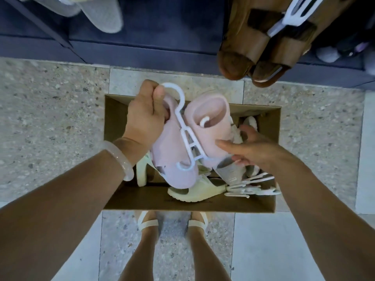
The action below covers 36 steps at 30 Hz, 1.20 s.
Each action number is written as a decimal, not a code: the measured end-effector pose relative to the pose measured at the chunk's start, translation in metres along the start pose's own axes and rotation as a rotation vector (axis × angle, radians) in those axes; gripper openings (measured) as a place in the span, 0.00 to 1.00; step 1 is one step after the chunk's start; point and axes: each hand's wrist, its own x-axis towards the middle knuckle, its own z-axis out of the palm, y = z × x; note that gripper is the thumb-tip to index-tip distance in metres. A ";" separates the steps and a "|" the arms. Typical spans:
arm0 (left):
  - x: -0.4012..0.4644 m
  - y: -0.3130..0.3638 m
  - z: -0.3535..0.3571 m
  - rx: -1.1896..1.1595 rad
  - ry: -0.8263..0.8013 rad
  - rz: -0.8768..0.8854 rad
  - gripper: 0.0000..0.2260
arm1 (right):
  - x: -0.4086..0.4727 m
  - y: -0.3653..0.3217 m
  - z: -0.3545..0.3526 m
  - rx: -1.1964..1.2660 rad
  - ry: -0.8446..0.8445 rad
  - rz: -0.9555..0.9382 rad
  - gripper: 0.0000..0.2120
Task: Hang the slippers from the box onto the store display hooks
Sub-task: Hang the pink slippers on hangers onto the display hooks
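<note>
Down low, two feet [172,222] in pale strap sandals stand on the speckled floor [50,118], right behind a brown cardboard box [182,201]. Over the box, the left hand [145,116] curls its fingers and thumb around the top of a white plastic hanger [187,134], near its hook. A clear bangle [121,159] sits on that wrist. The hanger carries a pair of pink slippers [192,138]. They look soft and fuzzy, with wide open tops, and they hang side by side above the box. The right hand [249,149] has its fingers stretched out, touching the side of the right pink slipper without closing on it. Inside the box lie cream slippers [194,189], a grey slipper [229,171] and a heap of loose white hangers [251,185]. Farther off, brown slippers [263,41] hang on a white hanger in front of the dark display wall [162,37]. At the top left hang pale grey slippers [101,13], which are blurry.
</note>
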 end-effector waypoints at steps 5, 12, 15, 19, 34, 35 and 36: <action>0.010 0.062 -0.024 0.053 -0.082 0.202 0.13 | -0.061 -0.077 -0.005 -0.151 0.192 -0.616 0.31; -0.004 0.146 -0.069 -0.083 -0.173 0.273 0.09 | -0.137 -0.157 -0.010 -0.343 0.181 -0.872 0.10; -0.011 0.186 -0.098 -0.101 -0.165 0.333 0.08 | -0.177 -0.174 -0.024 -0.196 0.161 -0.853 0.07; -0.019 0.235 -0.141 0.096 -0.148 0.494 0.13 | -0.241 -0.204 -0.040 -0.103 0.193 -0.879 0.08; -0.041 0.396 -0.291 0.516 -0.342 0.938 0.25 | -0.454 -0.305 -0.091 0.061 0.187 -0.925 0.10; -0.043 0.402 -0.299 0.516 -0.338 0.936 0.25 | -0.464 -0.310 -0.092 0.059 0.180 -0.925 0.09; -0.046 0.409 -0.306 0.491 -0.315 0.928 0.25 | -0.474 -0.315 -0.092 0.055 0.173 -0.931 0.09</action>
